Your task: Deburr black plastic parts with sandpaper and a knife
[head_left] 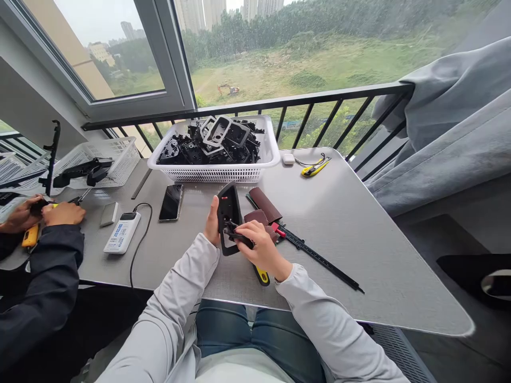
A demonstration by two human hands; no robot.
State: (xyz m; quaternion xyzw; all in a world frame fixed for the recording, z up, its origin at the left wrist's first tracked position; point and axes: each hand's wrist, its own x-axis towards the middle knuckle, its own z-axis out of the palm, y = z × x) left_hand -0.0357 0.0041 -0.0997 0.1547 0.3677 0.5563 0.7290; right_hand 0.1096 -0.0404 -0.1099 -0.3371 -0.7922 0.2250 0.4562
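My left hand (212, 222) grips a black plastic housing (229, 205) by its left edge, tilted up over the table. A small red mark shows inside its upper part. My right hand (261, 244) is closed at the housing's lower right, its fingers around a slim black piece (241, 238) that reaches across the opening. What kind of piece that is, I cannot tell. Under my right wrist shows a yellow-and-black handle (262, 275). Just beyond the hand lie brown sheets of sandpaper (265, 205) and a black caliper (319, 258) with a red part.
A white basket (215, 173) heaped with black plastic parts stands at the back. A yellow cutter (315, 168) and white earphone case (288, 159) lie right of it. Leftward are a phone (171, 202), a power bank (122, 233) with cable, and a co-worker's hands (63, 214).
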